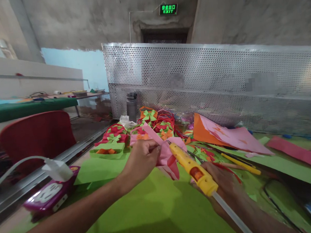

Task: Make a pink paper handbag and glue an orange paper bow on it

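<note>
A yellow hot glue gun point(182, 160) is in my right hand point(222, 179), with a translucent glue stick point(233, 214) jutting from its back end. My right fingers are partly hidden behind its body. With thumb and fingers pinched, my left hand point(142, 158) holds a small pink paper bag point(166, 154) at its left side. A pink paper strip point(151, 132) rises from the bag's top. The gun's nozzle is close to the strip's lower end; whether they touch I cannot tell. Green paper point(153, 205) lies beneath both hands.
Small paper bags with bows point(114, 137) stand behind my left hand, near a grey bottle point(131, 106). A purple power strip point(53, 194) with a white plug lies at left. Pink sheets point(226, 134) and a yellow-handled tool point(241, 163) are at right. A perforated metal panel point(207, 66) borders the back.
</note>
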### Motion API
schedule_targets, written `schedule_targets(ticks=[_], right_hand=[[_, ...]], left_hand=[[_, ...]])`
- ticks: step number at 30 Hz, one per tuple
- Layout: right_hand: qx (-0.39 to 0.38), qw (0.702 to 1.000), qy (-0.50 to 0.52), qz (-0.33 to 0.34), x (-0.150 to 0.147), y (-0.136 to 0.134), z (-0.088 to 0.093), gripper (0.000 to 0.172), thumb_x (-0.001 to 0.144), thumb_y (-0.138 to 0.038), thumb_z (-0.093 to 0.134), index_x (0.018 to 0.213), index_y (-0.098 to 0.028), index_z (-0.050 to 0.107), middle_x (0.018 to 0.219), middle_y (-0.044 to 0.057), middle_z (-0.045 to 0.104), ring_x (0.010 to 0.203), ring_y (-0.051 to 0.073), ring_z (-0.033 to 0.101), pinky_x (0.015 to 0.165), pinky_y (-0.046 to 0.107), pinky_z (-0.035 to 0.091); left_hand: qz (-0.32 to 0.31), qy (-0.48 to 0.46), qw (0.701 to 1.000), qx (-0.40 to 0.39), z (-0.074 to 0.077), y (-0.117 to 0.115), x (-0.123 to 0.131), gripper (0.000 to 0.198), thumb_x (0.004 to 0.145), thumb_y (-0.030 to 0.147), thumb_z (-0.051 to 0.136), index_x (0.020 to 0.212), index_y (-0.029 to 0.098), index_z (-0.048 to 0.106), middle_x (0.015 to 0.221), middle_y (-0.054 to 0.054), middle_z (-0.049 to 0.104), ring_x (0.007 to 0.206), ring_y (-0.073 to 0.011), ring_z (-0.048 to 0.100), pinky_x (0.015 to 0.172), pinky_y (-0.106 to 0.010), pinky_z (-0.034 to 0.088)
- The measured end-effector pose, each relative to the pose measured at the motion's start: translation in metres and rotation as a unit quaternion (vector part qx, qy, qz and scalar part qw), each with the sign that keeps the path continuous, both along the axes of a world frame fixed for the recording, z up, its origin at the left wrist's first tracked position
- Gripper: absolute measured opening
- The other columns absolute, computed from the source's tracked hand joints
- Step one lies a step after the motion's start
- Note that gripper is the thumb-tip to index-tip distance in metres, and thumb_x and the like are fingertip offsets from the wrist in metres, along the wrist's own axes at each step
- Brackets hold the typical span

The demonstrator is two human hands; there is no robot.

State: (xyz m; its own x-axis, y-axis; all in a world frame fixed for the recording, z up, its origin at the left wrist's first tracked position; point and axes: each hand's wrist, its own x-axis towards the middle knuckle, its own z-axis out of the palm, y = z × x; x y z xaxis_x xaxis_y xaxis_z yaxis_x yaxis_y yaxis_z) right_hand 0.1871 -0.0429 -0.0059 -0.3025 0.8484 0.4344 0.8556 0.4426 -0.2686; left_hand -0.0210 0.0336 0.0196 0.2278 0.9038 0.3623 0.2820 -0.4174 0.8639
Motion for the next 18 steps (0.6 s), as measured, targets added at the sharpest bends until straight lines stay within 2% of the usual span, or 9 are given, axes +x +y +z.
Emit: schedule_targets(ticks=[7, 12, 18], right_hand=[[0.002, 1.0, -0.007, -0.005, -0.0007, 0.0011, 0.0008, 0.018, 0.07, -0.011, 0.042, 0.082, -0.023, 0.04, 0.069, 0.001, 0.059, 0.063, 0.019, 0.06, 0.051, 0.027, 0.04], [0.002, 1.0, -0.014, -0.006, -0.0011, 0.0011, 0.0007, 0.022, 0.066, -0.009, 0.042, 0.082, -0.024, 0.039, 0.07, 0.001, 0.058, 0.062, 0.02, 0.059, 0.053, 0.027, 0.04], [0.008, 1.0, -0.011, -0.015, -0.0012, 0.001, -0.0003, 0.026, 0.062, -0.007, 0.04, 0.081, -0.024, 0.039, 0.066, 0.0, 0.057, 0.059, 0.019, 0.057, 0.052, 0.027, 0.039]], left_hand=[[0.005, 0.003, 1.0, 0.005, 0.002, -0.0001, -0.0007, 0.026, 0.074, 0.029, 0.048, 0.052, 0.016, 0.047, 0.049, 0.003, 0.04, 0.045, -0.0076, 0.03, 0.04, -0.02, 0.022], [0.004, 0.012, 1.0, 0.009, -0.0006, 0.0005, 0.0, 0.027, 0.075, 0.028, 0.047, 0.051, 0.016, 0.044, 0.047, 0.005, 0.034, 0.043, -0.0063, 0.027, 0.039, -0.019, 0.02], [0.006, 0.007, 1.0, 0.005, 0.0038, -0.0017, 0.0002, 0.025, 0.075, 0.029, 0.048, 0.054, 0.015, 0.051, 0.05, 0.003, 0.042, 0.045, -0.0075, 0.032, 0.04, -0.019, 0.023]])
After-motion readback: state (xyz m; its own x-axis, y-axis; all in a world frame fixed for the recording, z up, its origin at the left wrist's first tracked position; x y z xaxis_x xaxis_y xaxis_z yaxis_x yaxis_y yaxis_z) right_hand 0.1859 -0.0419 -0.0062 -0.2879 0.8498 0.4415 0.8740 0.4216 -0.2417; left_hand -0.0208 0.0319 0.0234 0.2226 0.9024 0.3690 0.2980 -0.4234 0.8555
